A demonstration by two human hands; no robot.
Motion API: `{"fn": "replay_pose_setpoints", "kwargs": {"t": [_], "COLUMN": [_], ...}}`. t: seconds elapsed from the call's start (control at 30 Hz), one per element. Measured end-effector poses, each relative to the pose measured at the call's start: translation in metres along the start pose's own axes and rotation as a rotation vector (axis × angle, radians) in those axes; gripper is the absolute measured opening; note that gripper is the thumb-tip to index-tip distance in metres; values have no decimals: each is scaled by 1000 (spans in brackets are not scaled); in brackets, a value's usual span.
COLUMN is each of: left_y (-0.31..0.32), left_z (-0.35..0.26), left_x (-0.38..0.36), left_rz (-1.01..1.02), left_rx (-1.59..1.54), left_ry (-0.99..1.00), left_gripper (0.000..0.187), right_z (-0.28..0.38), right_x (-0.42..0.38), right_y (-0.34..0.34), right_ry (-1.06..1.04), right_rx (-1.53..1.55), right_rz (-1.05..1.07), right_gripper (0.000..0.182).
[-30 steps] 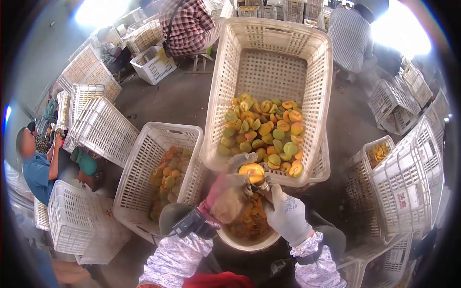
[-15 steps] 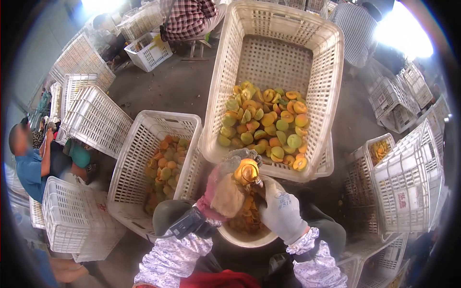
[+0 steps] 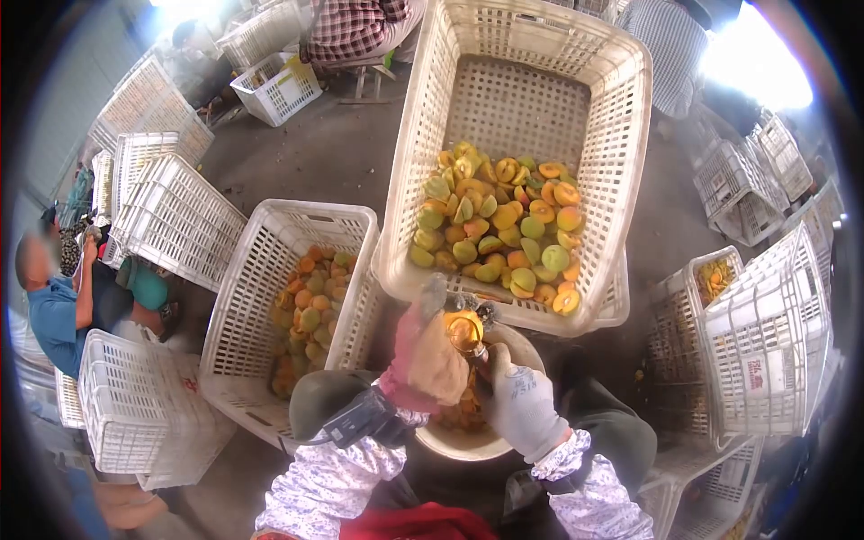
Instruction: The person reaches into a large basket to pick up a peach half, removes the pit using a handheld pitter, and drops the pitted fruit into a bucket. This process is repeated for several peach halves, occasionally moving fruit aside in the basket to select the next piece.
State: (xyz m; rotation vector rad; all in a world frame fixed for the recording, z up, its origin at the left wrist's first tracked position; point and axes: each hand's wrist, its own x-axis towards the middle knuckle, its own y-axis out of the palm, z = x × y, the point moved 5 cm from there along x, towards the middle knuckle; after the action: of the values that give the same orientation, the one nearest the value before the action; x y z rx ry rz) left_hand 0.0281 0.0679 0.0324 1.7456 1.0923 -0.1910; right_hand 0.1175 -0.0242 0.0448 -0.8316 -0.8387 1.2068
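My left hand (image 3: 423,355), in a worn pinkish and tan glove, is closed around a yellow-orange peach half (image 3: 464,329) with its cut side up. My right hand (image 3: 526,405), in a pale grey glove, grips a small hand tool (image 3: 483,352) whose metal end meets the near edge of the peach half. Most of its handle is hidden in the glove. Both hands are above a white bucket (image 3: 531,347) with orange fruit pieces in it. Just beyond them, a large white crate (image 3: 621,180) holds many peach halves (image 3: 508,225), green to orange.
At left a second white crate (image 3: 236,310) holds whole-looking peaches (image 3: 310,310). Stacked crates (image 3: 135,405) stand farther left, more crates (image 3: 765,333) at right. A person in a blue shirt (image 3: 56,310) sits at left; a person in a checked shirt (image 3: 355,31) is ahead.
The view has shifted slightly. My left hand has turned a little around the peach half, and my right hand with the tool has moved slightly left and down.
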Motion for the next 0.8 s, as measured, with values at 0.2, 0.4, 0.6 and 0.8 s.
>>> {"fn": "replay_pose_setpoints", "kwargs": {"t": [0.2, 0.4, 0.6, 0.8], "left_y": [0, -16, 10, 25], "left_z": [-6, -6, -2, -11], "left_x": [-2, 7, 3, -3], "left_rz": [64, 355, 253, 557], "left_rx": [23, 505, 56, 251], "left_ry": [276, 513, 134, 392], "left_gripper": [30, 39, 22, 20], "right_z": [7, 11, 8, 5], "right_x": [0, 0, -7, -25], "right_y": [-6, -18, -2, 8], "right_ry": [-60, 264, 304, 439], "right_rx": [344, 927, 1040, 1421], "right_rz": [8, 495, 623, 851], "right_gripper": [26, 15, 23, 18]}}
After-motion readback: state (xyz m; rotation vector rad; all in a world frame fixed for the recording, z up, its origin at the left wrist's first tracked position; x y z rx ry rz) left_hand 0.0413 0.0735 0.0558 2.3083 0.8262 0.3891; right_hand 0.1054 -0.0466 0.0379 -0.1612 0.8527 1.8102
